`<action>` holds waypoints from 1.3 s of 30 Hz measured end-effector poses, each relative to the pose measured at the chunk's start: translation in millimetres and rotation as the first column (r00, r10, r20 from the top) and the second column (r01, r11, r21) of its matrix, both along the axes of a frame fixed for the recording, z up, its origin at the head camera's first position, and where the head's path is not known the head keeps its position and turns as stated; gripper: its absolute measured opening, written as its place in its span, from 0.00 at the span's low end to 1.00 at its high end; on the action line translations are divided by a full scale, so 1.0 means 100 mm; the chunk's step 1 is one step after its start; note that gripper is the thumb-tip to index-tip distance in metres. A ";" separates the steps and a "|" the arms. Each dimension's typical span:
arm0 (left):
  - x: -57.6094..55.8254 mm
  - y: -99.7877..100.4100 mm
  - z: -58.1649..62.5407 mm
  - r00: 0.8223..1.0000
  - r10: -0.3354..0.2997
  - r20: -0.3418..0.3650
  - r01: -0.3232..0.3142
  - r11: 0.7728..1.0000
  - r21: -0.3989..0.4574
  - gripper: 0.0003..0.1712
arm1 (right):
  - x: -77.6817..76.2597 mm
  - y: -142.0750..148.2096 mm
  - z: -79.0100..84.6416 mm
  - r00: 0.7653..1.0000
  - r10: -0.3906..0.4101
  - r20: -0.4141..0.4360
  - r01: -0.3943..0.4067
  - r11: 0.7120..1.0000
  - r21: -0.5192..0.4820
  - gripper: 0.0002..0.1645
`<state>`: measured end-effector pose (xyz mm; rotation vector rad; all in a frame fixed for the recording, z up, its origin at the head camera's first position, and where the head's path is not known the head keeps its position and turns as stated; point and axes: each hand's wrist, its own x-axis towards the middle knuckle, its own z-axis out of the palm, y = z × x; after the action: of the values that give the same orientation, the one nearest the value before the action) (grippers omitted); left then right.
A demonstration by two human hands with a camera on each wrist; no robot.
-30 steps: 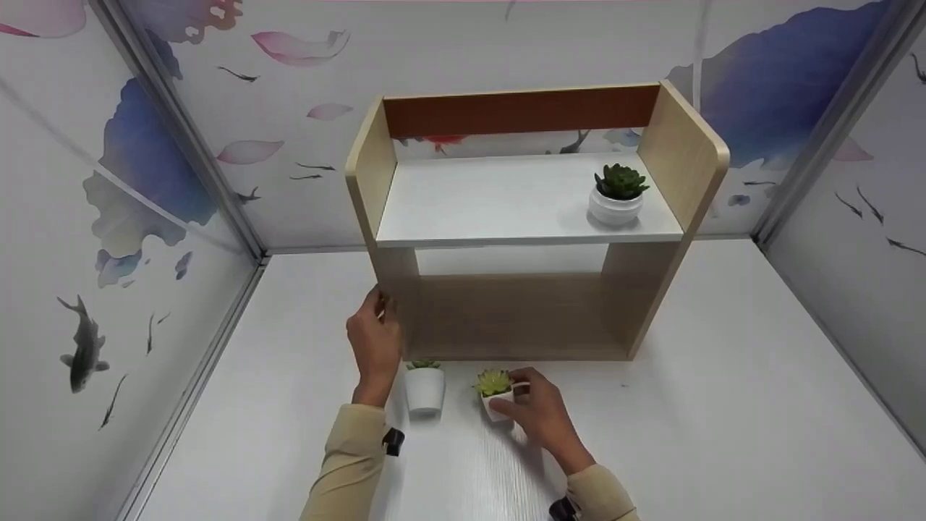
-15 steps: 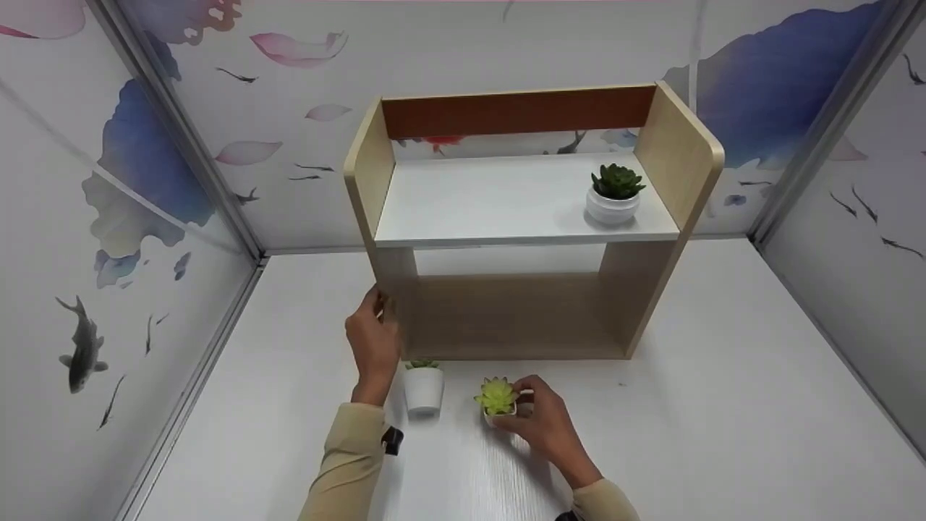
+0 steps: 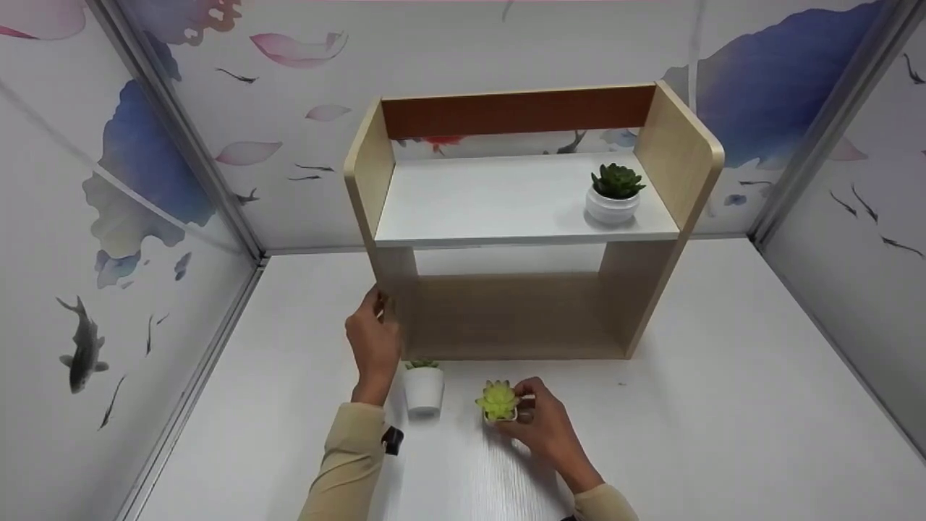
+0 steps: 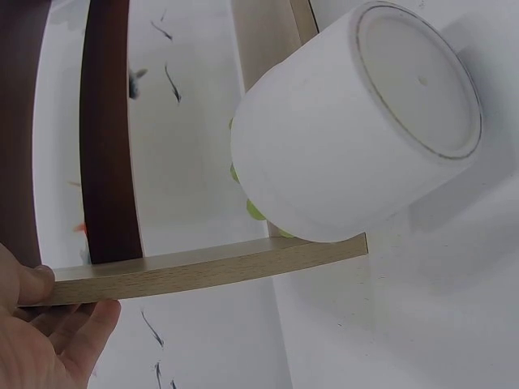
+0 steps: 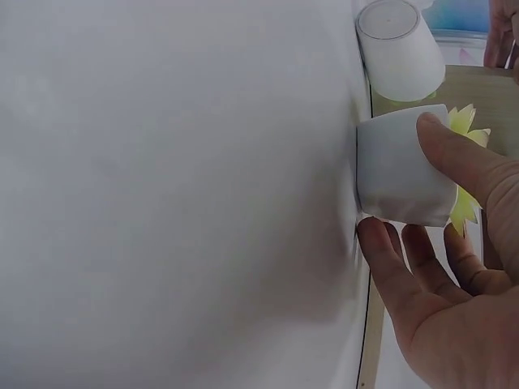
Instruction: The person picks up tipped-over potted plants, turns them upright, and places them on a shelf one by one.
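In the head view my left hand (image 3: 373,349) pinches the front edge of the left side panel of a small wooden shelf (image 3: 521,318). The left wrist view has its thumb on one face of that board and its fingers on the other. My right hand (image 3: 544,425) holds a small white pot with a yellow-green succulent (image 3: 498,400), thumb on one side and fingers on the other. In the right wrist view the base of this pot (image 5: 405,166) sits right at the tabletop. Left of it stands a taller white potted succulent (image 3: 424,391), close before the shelf.
A dark green succulent in a round white pot (image 3: 613,194) stands at the right of the shelf's white upper board (image 3: 492,199). The white table (image 3: 723,405) extends to both sides. Printed wall panels (image 3: 166,289) enclose it at the left, back and right.
The small succulent in my right hand has tipped so its rosette faces up towards the head camera, and it has come slightly nearer. My left hand has stayed on the shelf.
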<state>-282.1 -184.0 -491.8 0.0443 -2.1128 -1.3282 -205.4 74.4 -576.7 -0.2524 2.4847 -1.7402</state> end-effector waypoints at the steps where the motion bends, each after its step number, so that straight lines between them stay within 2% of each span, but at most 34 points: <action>1: 0.00 0.00 0.00 1.000 0.000 0.002 0.000 1.000 0.002 0.22 | 0.00 0.00 0.00 1.000 0.002 -0.001 -0.002 1.000 -0.001 0.35; 7: 0.01 0.01 0.01 1.000 0.001 0.011 -0.001 1.000 0.009 0.22 | -0.02 -0.03 -0.01 0.999 0.028 -0.015 -0.028 1.000 0.009 0.42; 17: -0.02 0.00 -0.02 1.000 0.018 -0.012 -0.018 0.999 -0.032 0.18 | -0.02 -0.02 -0.04 0.999 0.046 -0.016 -0.046 0.999 0.024 0.38; 22: -0.03 0.00 -0.02 1.000 0.021 -0.019 -0.022 0.999 -0.037 0.19 | -0.04 0.01 0.07 1.000 0.023 -0.012 -0.023 1.000 0.009 0.39; 26: -0.02 -0.01 -0.01 1.000 0.023 -0.018 -0.024 0.999 -0.036 0.18 | -0.06 0.05 0.28 0.999 -0.016 -0.029 0.017 1.000 0.017 0.40; 30: -0.02 -0.01 -0.01 1.000 0.020 -0.024 -0.020 0.999 -0.036 0.18 | -0.06 0.08 0.58 0.996 -0.053 -0.072 0.053 0.999 0.007 0.39; 34: -0.02 -0.01 -0.01 0.999 0.017 -0.028 -0.018 0.999 -0.036 0.18 | -0.06 0.13 0.96 0.985 -0.070 -0.160 0.075 0.997 0.025 0.38; 39: -0.02 0.00 -0.01 1.000 0.015 -0.019 -0.016 1.000 -0.025 0.19 | -0.12 0.21 1.50 0.964 -0.077 -0.254 0.097 0.993 0.065 0.41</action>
<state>-284.1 -184.3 -493.3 0.0370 -2.1086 -1.2881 -217.2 95.3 -426.9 -0.3852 2.7736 -1.7371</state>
